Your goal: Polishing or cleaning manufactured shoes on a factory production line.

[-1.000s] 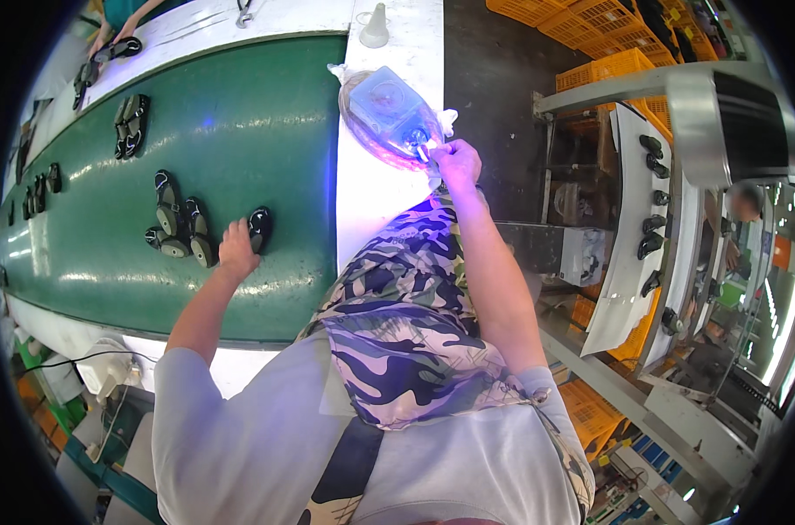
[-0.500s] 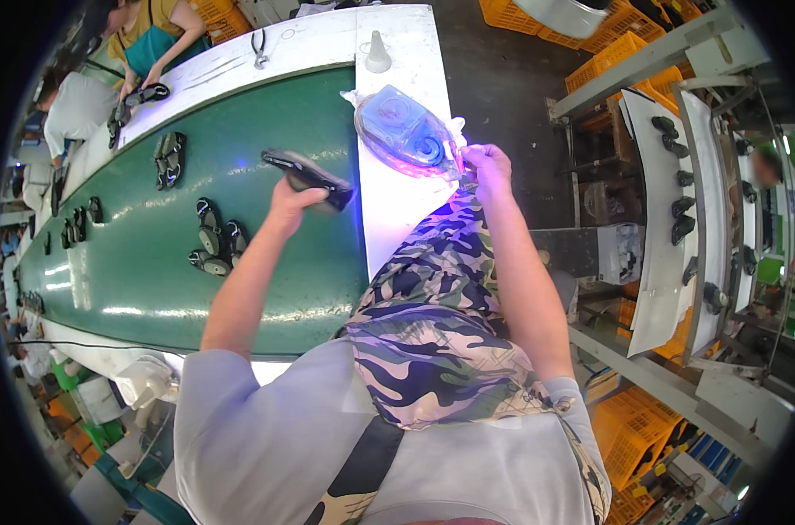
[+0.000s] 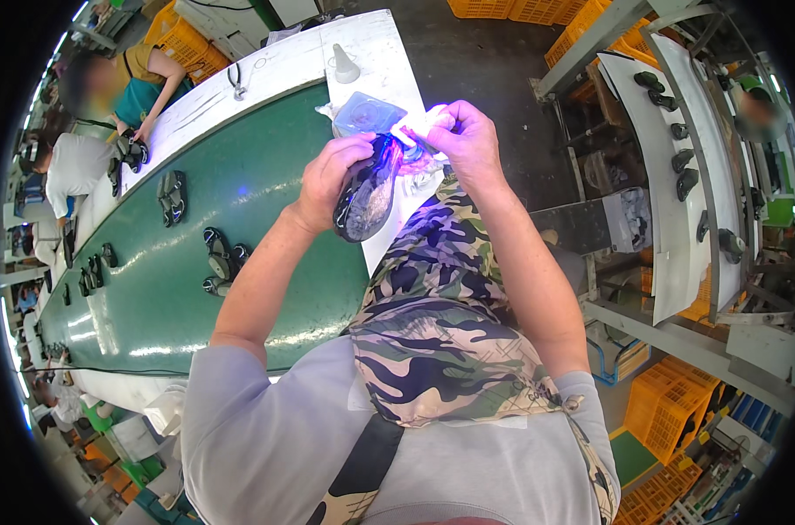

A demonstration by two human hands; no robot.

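My left hand (image 3: 324, 179) grips a black shoe (image 3: 362, 210), tilted so that its greyish sole or inside faces up; which of these I cannot tell. Pinched in my right hand (image 3: 473, 147) is a white cloth (image 3: 422, 129), held against or just beside the shoe's far end. Behind both, a blue lidded container (image 3: 369, 112) lies on the white table end, partly hidden by my hands. Pink and blue light falls around it. On the green conveyor belt (image 3: 301, 302) to the left sit several black and grey shoes (image 3: 172, 198).
A grey cone-shaped bottle (image 3: 345, 66) and pliers (image 3: 236, 82) rest on the white border. Across the belt, a person in a teal apron (image 3: 139, 101) handles shoes. A rack (image 3: 625, 114) holding several shoes stands on the right, with orange crates (image 3: 669, 407) below.
My left hand has brought the shoe right, off the belt, over the white table end. My right hand has lifted from beside the container with the white cloth and come to the shoe.
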